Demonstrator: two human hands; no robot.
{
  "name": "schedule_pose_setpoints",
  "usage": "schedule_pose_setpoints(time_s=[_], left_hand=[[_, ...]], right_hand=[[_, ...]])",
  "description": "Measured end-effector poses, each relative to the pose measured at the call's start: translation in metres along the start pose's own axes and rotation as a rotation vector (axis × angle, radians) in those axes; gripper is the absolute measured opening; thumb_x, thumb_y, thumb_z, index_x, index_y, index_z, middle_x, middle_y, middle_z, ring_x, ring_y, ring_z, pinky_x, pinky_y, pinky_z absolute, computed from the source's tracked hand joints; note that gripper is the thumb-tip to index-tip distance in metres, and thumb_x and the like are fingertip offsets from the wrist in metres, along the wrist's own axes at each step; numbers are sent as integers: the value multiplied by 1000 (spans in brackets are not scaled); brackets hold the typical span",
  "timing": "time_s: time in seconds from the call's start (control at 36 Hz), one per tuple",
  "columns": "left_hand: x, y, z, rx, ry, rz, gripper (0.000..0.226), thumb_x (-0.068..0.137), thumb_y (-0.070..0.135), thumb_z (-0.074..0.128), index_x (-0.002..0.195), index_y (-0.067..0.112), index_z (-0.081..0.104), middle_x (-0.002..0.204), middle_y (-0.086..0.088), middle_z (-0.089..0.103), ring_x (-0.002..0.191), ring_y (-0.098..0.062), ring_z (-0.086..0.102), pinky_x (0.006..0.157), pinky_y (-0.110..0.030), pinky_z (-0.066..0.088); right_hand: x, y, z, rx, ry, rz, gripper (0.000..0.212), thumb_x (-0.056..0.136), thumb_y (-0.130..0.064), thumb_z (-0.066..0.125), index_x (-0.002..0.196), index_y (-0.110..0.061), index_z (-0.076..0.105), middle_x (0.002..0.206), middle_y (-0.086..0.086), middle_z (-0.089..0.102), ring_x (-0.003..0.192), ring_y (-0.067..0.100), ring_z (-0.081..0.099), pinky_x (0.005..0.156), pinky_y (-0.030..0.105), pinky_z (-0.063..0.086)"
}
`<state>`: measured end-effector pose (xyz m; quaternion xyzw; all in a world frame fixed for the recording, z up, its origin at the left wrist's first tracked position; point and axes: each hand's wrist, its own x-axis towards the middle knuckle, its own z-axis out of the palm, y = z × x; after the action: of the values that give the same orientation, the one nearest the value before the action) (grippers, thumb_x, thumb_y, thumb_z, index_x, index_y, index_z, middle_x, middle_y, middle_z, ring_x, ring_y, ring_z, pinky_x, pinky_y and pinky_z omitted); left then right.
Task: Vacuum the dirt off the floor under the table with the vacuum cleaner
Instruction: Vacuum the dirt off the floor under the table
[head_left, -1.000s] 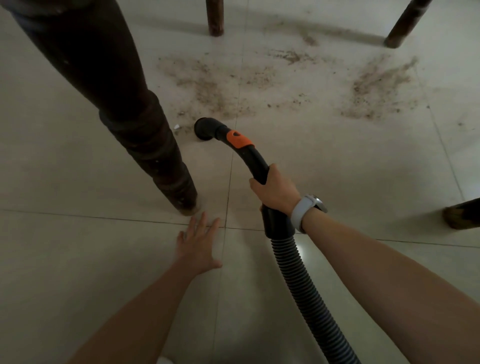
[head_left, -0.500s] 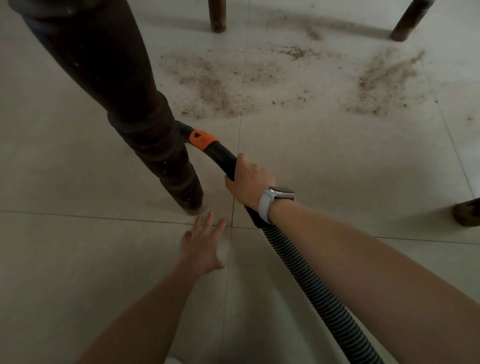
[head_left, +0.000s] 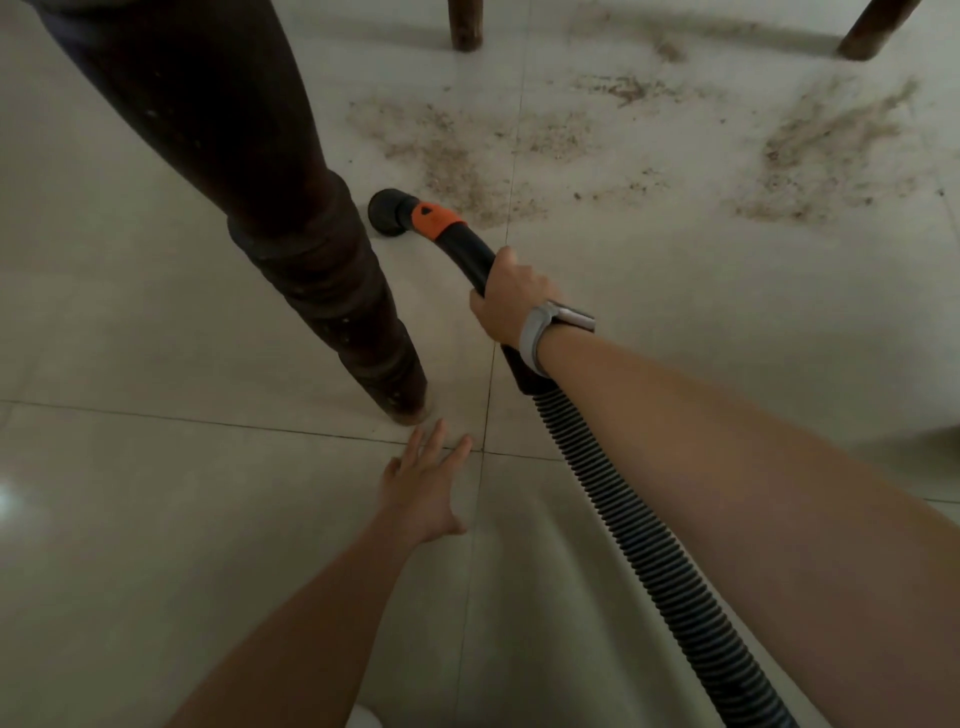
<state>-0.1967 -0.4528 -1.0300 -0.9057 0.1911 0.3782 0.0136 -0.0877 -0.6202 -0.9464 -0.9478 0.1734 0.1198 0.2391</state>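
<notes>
Your vacuum cleaner's black curved handle (head_left: 462, 249), with its orange collar (head_left: 434, 218), ends in a round open mouth (head_left: 387, 213) down at the pale tiled floor (head_left: 156, 493) just beside the near dark table leg (head_left: 311, 270). A ribbed black hose (head_left: 639, 540) trails back from it. Brown dirt (head_left: 457, 166) lies scattered beyond the mouth, with another patch (head_left: 831, 150) farther right.

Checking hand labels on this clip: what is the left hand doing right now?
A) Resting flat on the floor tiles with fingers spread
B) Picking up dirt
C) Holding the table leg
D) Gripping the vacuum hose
A: the left hand lies open on the floor near the table leg, touching nothing else, while the right hand grips the vacuum handle.
</notes>
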Motion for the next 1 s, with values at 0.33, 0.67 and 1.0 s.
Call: schedule_pose_setpoints(time_s=[0.33, 0.67, 1.0], left_hand=[[-1, 3, 4, 1, 20, -40, 107, 80, 39, 71, 150, 36, -10, 156, 3, -27, 145, -23, -21, 117, -47, 9], [-1, 8, 4, -2, 20, -52, 107, 82, 37, 71, 151, 35, -11, 156, 1, -28, 145, -24, -22, 117, -47, 9], [1, 30, 6, -108, 39, -123, 108, 77, 51, 70, 152, 23, -4, 156, -7, -27, 144, -34, -21, 116, -55, 8]], right_hand=[[-33, 34, 5, -65, 85, -60, 25, 97, -29, 48, 112, -9, 43, 75, 3, 49, 49, 15, 40, 43, 27, 29], [-39, 62, -18, -99, 142, 17, 27, 98, -29, 47, 115, -8, 43, 75, 4, 47, 47, 12, 33, 42, 25, 20], [-53, 89, -36, -152, 200, 75, 28, 98, -29, 46, 115, -8, 43, 78, 5, 48, 55, 22, 39, 44, 27, 19]])
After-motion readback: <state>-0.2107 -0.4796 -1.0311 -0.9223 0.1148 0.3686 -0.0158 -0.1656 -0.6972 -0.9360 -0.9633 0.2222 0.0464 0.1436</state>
